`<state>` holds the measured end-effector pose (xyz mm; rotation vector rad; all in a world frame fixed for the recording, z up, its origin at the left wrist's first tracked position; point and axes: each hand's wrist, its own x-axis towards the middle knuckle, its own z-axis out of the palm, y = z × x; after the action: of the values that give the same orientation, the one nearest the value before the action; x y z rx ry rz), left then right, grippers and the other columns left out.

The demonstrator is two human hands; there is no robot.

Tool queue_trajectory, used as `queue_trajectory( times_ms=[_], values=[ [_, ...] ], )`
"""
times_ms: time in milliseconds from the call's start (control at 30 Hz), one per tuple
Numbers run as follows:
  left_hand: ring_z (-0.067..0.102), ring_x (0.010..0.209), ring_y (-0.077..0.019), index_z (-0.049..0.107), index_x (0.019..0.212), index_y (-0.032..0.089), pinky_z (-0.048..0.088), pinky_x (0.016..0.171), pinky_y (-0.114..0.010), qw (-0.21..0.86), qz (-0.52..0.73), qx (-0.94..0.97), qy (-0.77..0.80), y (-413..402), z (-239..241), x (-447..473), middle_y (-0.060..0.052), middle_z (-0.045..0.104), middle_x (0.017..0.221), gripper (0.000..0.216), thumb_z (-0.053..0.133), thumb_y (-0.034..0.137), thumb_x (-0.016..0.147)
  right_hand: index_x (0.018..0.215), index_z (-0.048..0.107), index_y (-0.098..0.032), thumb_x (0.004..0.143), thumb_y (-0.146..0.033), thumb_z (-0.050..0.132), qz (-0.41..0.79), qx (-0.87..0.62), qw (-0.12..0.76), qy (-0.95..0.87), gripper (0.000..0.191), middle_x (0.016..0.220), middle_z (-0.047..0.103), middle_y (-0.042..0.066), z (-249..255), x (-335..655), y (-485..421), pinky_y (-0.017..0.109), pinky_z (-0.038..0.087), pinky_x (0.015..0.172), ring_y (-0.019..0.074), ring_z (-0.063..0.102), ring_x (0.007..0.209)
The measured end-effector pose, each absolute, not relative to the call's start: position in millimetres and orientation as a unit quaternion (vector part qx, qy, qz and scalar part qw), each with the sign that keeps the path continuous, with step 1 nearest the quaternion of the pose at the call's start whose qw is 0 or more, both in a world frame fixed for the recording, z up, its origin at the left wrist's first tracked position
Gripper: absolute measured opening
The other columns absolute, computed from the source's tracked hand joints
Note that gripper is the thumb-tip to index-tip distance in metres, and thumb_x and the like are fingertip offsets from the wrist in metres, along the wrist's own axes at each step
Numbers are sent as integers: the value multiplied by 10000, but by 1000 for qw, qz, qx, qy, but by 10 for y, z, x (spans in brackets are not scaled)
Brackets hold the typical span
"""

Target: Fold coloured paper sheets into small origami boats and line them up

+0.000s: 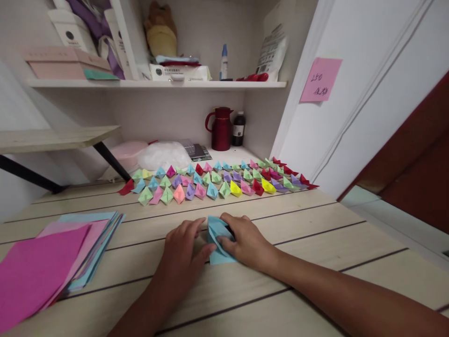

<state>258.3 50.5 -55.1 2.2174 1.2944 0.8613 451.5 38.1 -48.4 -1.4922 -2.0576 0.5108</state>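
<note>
A light-blue sheet of folded origami paper [221,255] stands partly opened on the wooden table [315,281], between my two hands. My right hand [245,241] grips its right side, the thumb pressed on the inner fold and the fingers behind. On the left, my left hand [185,245] has its thumb and fingers apart, the thumb tip at the paper's left edge. Part of the paper is hidden by the right fingers. Beyond the hands, rows of small folded paper boats [212,191] in many colours line the back of the table.
A stack of coloured paper sheets [45,267] lies at the left, magenta on top. Behind the boats are a white plastic bag [163,155], a red jug [221,131] and a dark bottle [238,130]. A shelf [157,84] overhangs them. A pink note [321,79] hangs on the right.
</note>
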Motion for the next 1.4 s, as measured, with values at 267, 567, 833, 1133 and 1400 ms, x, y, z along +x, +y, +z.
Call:
queue_trajectory(
  times_ms=[267, 567, 833, 1133, 1400],
  values=[
    [593, 920, -246, 658, 1103, 256, 404, 877, -398, 283, 339, 771, 458, 533, -499, 2528, -61, 663, 964, 312, 473, 377, 884, 877, 606, -195, 775, -200, 557, 330, -515, 374, -697, 114, 785, 606, -10, -535, 4641, 446, 262, 384, 672, 164, 528, 729],
    [608, 768, -185, 611, 1203, 230, 457, 730, -284, 452, 374, 662, 466, 531, -464, 2546, -30, 689, 874, 444, 636, 257, 761, 964, 647, -178, 715, -263, 707, 578, -412, 461, -533, 270, 785, 651, 1, -477, 4456, 345, 252, 445, 607, 140, 552, 651],
    [575, 683, -173, 750, 869, 221, 439, 659, -254, 512, 391, 620, 448, 468, -410, 2573, -17, 668, 719, 200, 716, 292, 686, 864, 658, -176, 728, -275, 705, 522, -417, 453, -590, 175, 718, 596, -16, -460, 4442, 313, 238, 409, 592, 130, 490, 652],
    [544, 590, -151, 727, 661, 219, 401, 595, -236, 457, 366, 666, 462, 464, -393, 2567, 3, 613, 592, 132, 650, 298, 735, 960, 589, -212, 702, -191, 707, 455, -444, 465, -616, 285, 849, 585, -2, -446, 4460, 288, 219, 407, 584, 123, 507, 686],
    [553, 620, -166, 733, 701, 214, 417, 601, -242, 476, 315, 692, 443, 460, -406, 2607, -11, 628, 631, 174, 587, 281, 767, 830, 617, -188, 671, -61, 594, 445, -441, 417, -659, 205, 715, 580, -26, -402, 4482, 274, 212, 366, 542, 115, 503, 629]
  ],
)
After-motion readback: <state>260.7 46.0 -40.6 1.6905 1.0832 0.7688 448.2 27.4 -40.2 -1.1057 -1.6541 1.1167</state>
